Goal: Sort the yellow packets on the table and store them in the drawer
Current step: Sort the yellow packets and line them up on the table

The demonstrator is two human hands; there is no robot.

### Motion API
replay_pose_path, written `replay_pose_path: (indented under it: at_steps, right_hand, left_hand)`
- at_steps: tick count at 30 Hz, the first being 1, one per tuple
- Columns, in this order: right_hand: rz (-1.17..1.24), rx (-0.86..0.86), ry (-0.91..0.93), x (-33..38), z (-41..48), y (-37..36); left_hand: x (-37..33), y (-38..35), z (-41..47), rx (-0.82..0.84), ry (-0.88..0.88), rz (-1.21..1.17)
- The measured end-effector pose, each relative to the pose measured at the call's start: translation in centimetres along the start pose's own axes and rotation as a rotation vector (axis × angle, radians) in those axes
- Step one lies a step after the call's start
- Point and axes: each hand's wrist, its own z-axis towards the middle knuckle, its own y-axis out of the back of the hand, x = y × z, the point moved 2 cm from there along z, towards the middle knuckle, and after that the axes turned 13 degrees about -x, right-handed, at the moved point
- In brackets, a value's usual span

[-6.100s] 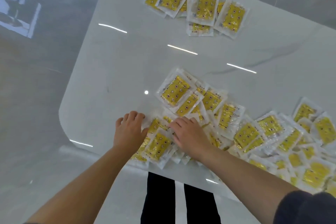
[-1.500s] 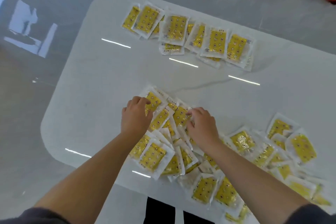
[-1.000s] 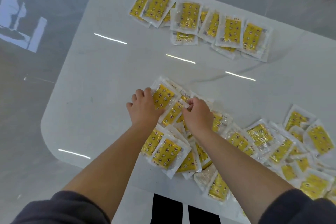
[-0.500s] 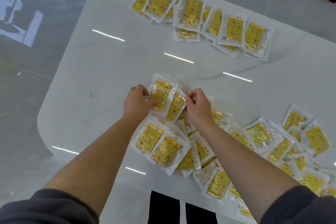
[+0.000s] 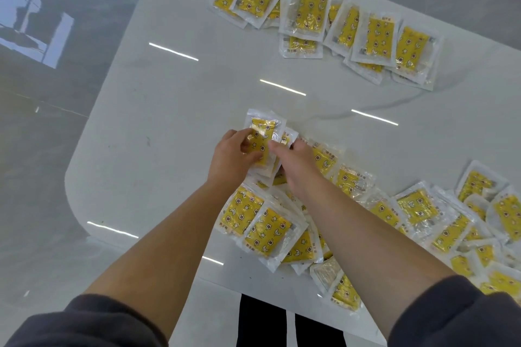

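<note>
Nearest, at 6 o'clock, two dark sleeves (image 5: pixel 84 321) end in bare forearms that reach out over the white table (image 5: pixel 169 121). Under the forearms and spreading away toward 3 and 4 o'clock lies a loose heap (image 5: pixel 423 211) of yellow packets in clear wrappers. They overlap at all angles, and a few sit right at the near table edge.

At the middle of the view the two hands meet over the far end of that heap. The left hand (image 5: pixel 229 155) has its fingers curled round the left edge of a held stack (image 5: pixel 260 135) of packets, thumb across the front. The right hand (image 5: pixel 298 166) pinches the same stack from the right side, thumb on top. The stack is tilted up off the table; how many packets it holds I cannot tell.

Beyond the hands comes bare tabletop with streaks of reflected light. Then, at 12 to 1 o'clock, there is a far row (image 5: pixel 324 17) of packets laid side by side, slightly overlapping. Grey floor (image 5: pixel 42 149) shows at 9 o'clock.
</note>
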Motion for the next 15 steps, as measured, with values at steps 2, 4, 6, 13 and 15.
replay_pose_path:
  at_steps: [2, 4, 6, 13, 15]
  right_hand:
    - [0.000, -0.011, 0.011, 0.2, 0.0, -0.2]
    - [-0.004, 0.000, 0.041, 0.6, -0.3, -0.5]
    - [-0.041, -0.014, 0.037, 0.8, -0.5, -0.4]
    - [0.129, -0.055, -0.141, -0.6, -0.4, 3.5]
    - [0.153, -0.059, -0.172, -1.3, -1.0, 4.6]
  left_hand:
    - [0.1, 0.2, -0.1, 0.018, -0.019, -0.018]
    - [0.1, 0.4, -0.1, 0.044, -0.017, -0.050]
    - [0.2, 0.9, -0.1, 0.035, 0.033, -0.112]
    - [2.6, 2.6, -4.7, 0.017, 0.173, 0.084]
    - [3.6, 2.5, -6.3, 0.065, 0.186, 0.174]
